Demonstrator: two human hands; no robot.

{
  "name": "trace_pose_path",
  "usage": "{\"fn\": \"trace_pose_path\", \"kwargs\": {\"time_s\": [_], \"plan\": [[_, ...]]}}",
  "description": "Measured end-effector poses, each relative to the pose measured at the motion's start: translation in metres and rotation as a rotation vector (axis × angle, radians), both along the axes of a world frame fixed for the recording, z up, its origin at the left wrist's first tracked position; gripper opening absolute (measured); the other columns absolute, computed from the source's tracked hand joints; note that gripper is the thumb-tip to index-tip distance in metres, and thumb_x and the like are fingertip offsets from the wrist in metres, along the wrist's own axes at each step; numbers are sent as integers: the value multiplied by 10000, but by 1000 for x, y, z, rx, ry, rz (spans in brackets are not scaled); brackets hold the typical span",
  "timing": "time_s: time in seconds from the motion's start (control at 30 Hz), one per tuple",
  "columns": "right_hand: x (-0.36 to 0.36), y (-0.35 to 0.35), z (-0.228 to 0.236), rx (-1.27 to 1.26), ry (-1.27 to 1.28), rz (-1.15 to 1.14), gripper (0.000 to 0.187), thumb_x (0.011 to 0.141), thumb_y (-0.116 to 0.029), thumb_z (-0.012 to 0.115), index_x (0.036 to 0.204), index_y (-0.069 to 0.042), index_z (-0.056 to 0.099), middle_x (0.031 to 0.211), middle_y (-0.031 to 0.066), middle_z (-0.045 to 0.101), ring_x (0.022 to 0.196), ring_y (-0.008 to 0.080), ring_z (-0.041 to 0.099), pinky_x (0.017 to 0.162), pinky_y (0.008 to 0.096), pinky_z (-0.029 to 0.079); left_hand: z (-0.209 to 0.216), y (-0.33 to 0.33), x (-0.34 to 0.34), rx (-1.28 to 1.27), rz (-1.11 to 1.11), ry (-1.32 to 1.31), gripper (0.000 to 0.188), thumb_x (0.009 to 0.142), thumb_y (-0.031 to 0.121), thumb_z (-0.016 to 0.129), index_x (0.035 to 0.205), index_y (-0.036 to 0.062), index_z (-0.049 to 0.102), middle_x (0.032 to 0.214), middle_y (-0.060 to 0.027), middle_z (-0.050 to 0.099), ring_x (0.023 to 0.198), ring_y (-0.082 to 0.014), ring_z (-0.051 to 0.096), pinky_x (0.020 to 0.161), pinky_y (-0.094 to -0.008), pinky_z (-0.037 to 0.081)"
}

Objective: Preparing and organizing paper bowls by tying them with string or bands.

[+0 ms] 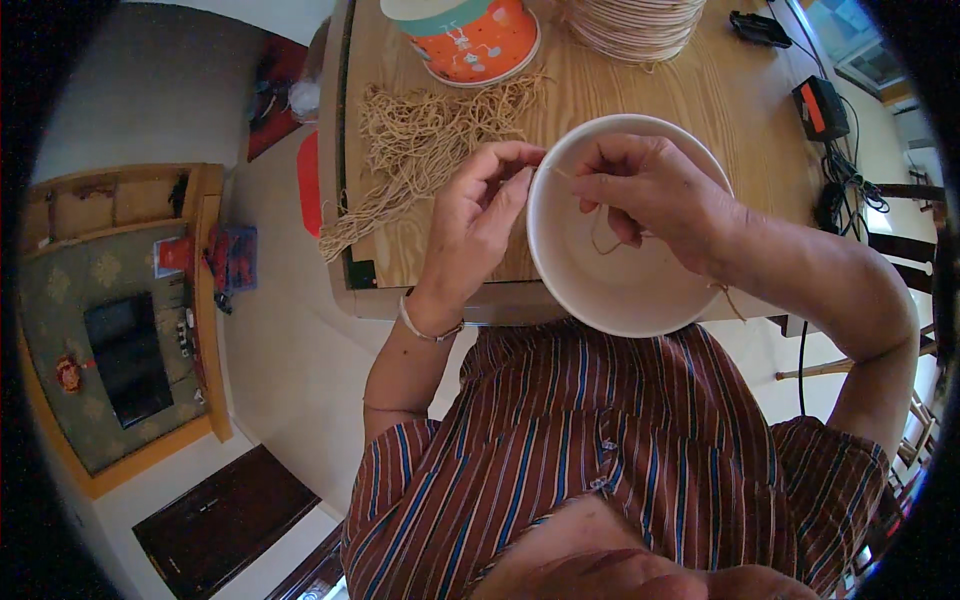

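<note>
A white round tub (pixel 590 285), its mouth facing me, rests against the table's near edge and my body. My right hand (pixel 660 195) reaches inside it, thumb and index finger pinched on a thin tan paper cord (pixel 595 240); part of the cord loops below the fingers. At the outer left rim is my left hand (pixel 470 225), thumb and index fingertips close together against the wall. What lies between those fingertips is too small to make out. Another cord end (pixel 731 300) sticks out at the tub's lower right.
Left of the tub, a bundle of tan cords (pixel 430 135) spreads over the wooden table (pixel 740 110). Behind stand an orange and green printed tub (pixel 475 45) and a stack of pale round rims or lids (pixel 635 25). A black and orange adapter box (pixel 821 108) with tangled cables sits right.
</note>
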State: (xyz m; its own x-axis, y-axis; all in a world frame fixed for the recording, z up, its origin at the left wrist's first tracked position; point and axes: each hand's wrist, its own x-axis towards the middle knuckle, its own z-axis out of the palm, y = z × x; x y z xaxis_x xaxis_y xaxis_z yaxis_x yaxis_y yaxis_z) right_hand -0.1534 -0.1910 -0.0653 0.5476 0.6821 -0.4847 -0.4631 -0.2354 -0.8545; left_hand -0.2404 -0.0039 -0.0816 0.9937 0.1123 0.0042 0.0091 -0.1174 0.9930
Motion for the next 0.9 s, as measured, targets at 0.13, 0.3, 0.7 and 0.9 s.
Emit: {"fn": "trace_pose_path", "kwargs": {"time_s": [0.13,0.3,0.7,0.9], "plan": [[1,2,-1,-3,-12,20,121,891,-133,639,971,-42,650,779,-11,584,558,53,507,465,205,405,-1,0,1,12,-5,10,199,971,115,535,1113,-11,593,1012,-35,635,924,-84,575,838,-239,467],[1,4,-1,8,-19,36,121,892,-130,637,969,-38,649,776,-5,586,557,54,507,461,207,405,-5,1,0,-70,-10,2,194,969,112,538,1107,-12,596,998,-28,638,922,-78,575,833,-237,468],[1,5,-4,34,-23,11,105,900,-131,632,956,-44,649,755,-4,585,530,56,505,446,203,399,-5,1,1,-74,-3,14,188,969,102,540,1108,-11,598,997,-31,644,927,-77,582,831,-233,471],[-1,7,-3,30,-24,2,98,905,-130,627,947,-43,645,736,-1,578,517,61,504,436,207,393,-7,1,0,-61,0,-12,174,961,72,544,1104,-7,605,978,-24,649,903,-73,589,816,-229,477]]}}
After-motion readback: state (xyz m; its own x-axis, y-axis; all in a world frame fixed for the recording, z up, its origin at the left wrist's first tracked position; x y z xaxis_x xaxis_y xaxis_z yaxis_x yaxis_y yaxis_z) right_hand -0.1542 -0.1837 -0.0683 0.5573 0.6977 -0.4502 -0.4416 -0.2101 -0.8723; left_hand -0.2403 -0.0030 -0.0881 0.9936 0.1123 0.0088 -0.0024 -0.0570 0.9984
